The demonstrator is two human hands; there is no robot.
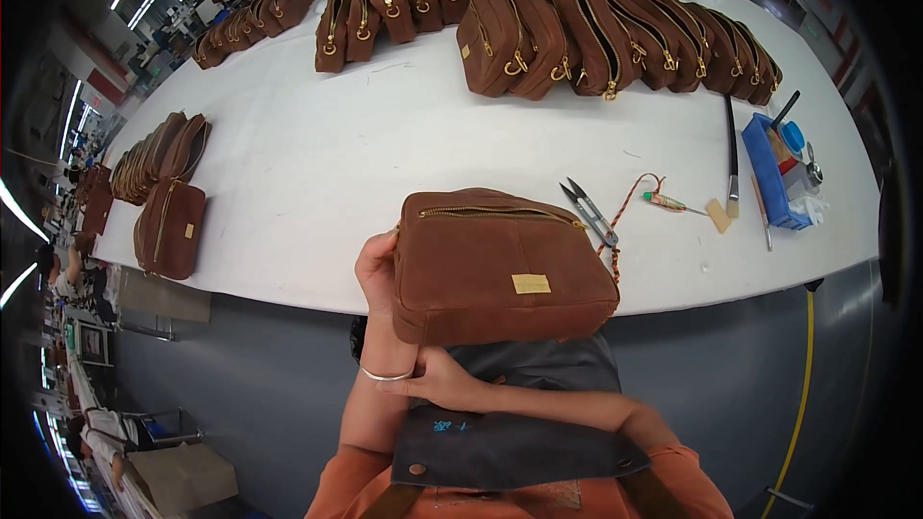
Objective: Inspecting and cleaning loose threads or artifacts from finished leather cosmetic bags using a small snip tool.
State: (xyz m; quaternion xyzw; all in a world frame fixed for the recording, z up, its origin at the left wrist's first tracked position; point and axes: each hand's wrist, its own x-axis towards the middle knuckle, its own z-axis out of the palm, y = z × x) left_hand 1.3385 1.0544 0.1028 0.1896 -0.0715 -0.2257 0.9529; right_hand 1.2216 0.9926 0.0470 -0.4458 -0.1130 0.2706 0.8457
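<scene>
A brown box-shaped bag [490,259] with a gold zipper and a small yellowish patch is tilted up at the near edge of the table. My left hand [377,274] grips its left side, with the fingers partly hidden behind it. Below the bag, my right hand [442,380] reaches across and closes around my left wrist. One of its digits lies over the wrist beside a silver bracelet [385,377], while the others are mostly hidden. Thread snips [588,211] lie just right of the bag, next to a red-and-black cord [636,194].
Rows of similar brown bags [596,29] stand at the back, and more bags [171,229] sit at the left. On the right lie an awl [673,202], a tan block [718,215], a brush [733,159] and a blue tool bin [769,178]. The white table [317,163] curves around.
</scene>
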